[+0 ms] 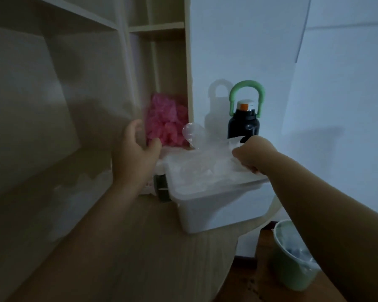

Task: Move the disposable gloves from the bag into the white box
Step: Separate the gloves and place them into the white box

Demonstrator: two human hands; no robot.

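Right forearm runs across the low frame. Your right hand (252, 153) is fisted tight on a clear wad of disposable gloves (205, 164), which sits over the open top of the white box (216, 205). Too blurry to tell bag from gloves. Left hand (135, 147) is loosely curled beside the pink bundle (165, 120) and seems to hold nothing. Push the wad below the rim before letting go. Box sits near the desk (140, 247) edge, so steady it w/ the left.

The box (216, 212) is showing white, the gloves (201, 162) clear, the bottle (243, 127) black with a green handle (247, 84), the bench (140, 247) pale wood-grain.
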